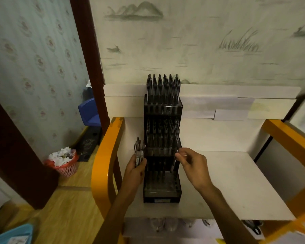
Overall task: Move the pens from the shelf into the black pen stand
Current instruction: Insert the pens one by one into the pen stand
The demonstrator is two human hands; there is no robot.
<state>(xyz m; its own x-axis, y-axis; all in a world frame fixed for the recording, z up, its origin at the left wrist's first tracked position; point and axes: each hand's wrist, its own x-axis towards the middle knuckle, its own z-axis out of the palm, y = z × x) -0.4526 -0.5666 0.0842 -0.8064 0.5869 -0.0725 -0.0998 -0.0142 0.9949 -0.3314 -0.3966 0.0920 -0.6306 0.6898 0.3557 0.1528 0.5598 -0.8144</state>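
Pen stand (162, 155), black and tiered, rises at centre frame on the white shelf (227, 182), its top tier packed with upright pens (163, 88), the middle tiers partly filled. Left hand (136, 170), at the stand's left side, grips a bundle of pens (139, 150) held upright. Right hand (192, 164), just right of the stand, pinches a single pen (174, 162) between thumb and fingertips at a lower tier. Pink basket (64, 164) full of paper sits lower left.

Two bare forearms in view, no sleeves visible. Left hand (135, 170) and right hand (192, 164) bare: no gloves, rings, watch or wristband showing.
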